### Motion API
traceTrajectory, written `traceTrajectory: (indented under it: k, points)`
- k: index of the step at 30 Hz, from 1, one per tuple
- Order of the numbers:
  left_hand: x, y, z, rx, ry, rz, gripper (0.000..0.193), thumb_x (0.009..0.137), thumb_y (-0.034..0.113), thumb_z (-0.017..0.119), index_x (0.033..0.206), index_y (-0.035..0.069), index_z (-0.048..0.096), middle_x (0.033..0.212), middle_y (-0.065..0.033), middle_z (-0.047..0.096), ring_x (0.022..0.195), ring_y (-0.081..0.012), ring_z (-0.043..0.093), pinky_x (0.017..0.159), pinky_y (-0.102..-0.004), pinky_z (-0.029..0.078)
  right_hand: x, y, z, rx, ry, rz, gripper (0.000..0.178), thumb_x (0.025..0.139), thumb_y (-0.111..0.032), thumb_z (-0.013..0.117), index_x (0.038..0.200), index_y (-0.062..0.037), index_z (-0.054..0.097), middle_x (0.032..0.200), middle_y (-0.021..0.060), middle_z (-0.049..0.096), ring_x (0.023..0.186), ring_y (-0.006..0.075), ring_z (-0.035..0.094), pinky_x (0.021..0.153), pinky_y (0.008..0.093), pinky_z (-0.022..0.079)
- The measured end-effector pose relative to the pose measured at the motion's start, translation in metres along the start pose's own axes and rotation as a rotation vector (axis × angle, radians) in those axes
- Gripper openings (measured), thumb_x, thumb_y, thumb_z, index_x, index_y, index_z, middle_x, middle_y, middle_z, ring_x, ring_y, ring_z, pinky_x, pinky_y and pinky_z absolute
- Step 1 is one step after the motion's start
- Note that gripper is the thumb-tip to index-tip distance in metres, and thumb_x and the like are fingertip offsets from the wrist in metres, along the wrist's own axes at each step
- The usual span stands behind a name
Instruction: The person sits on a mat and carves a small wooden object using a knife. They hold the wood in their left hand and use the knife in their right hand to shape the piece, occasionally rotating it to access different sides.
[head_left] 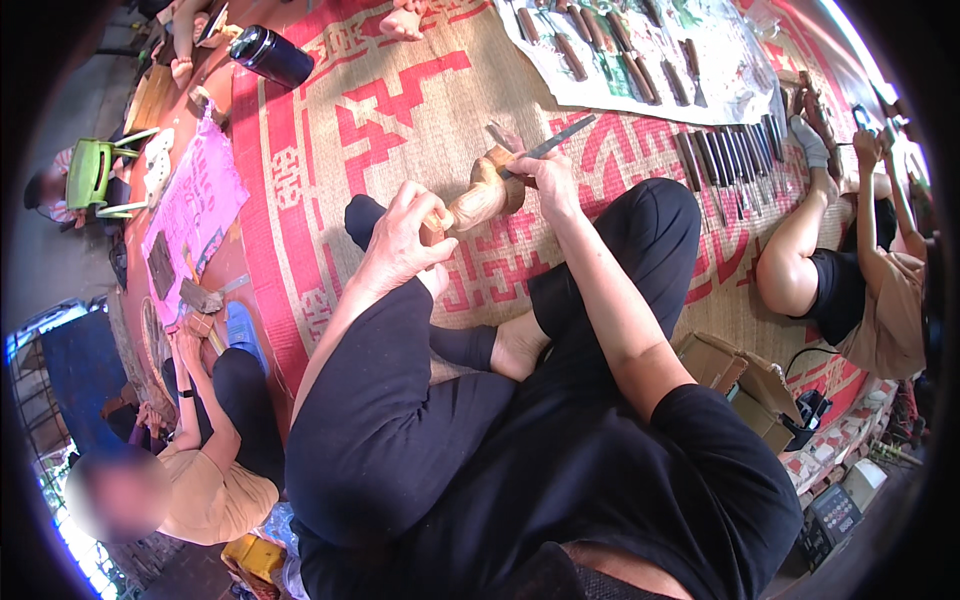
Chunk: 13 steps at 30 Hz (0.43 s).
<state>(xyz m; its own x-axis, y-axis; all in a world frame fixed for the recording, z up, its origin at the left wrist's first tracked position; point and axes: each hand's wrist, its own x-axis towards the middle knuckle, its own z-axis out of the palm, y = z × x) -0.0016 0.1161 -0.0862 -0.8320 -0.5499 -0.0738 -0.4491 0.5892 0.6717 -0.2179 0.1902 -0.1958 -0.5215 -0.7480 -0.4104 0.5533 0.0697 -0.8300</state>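
My left hand (408,232) is closed around the near end of a pale carved piece of wood (482,203), above the mat and in front of my crossed legs. The carving has a rounded body and lies tilted, its far end toward the right. My right hand (552,182) grips a flat grey metal file (568,136), which slants up to the right past the fingers. Its lower part reaches the far end of the carving, where my fingers hide the contact. Darker wood shows behind the carving, partly covered.
Knives or chisels with dark handles (730,155) lie in a row on the red-patterned mat (350,165). More tools rest on a white sheet (560,85). A dark bottle (272,56) lies far left, a cardboard box (735,385) stands right. Other people sit at both sides.
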Motion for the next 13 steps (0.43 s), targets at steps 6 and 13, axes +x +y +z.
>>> traceTrajectory:
  k: [6,13]
  points:
    - [-0.003,0.000,-0.001,-0.006,0.016,-0.014,0.033,0.066,0.015,0.075,0.090,0.008,0.054,0.095,-0.0076,0.046,0.088,-0.0250,0.057,0.076,-0.0365,0.048,-0.007,-0.004,0.010,-0.058,-0.094,-0.063,0.015,0.066,0.001,0.068,0.081,0.0023,0.066,0.080,0.0104,0.067,0.075,0.0204,0.064,0.074,0.0315,0.050]
    - [0.000,0.004,-0.003,-0.008,-0.021,-0.021,0.033,0.066,0.017,0.074,0.090,0.006,0.055,0.097,-0.0077,0.046,0.090,-0.0250,0.058,0.078,-0.0356,0.047,0.001,0.003,-0.003,-0.021,-0.039,0.028,0.024,0.070,-0.007,0.070,0.090,0.0045,0.066,0.084,0.0139,0.068,0.084,0.0225,0.064,0.088,0.0321,0.045]
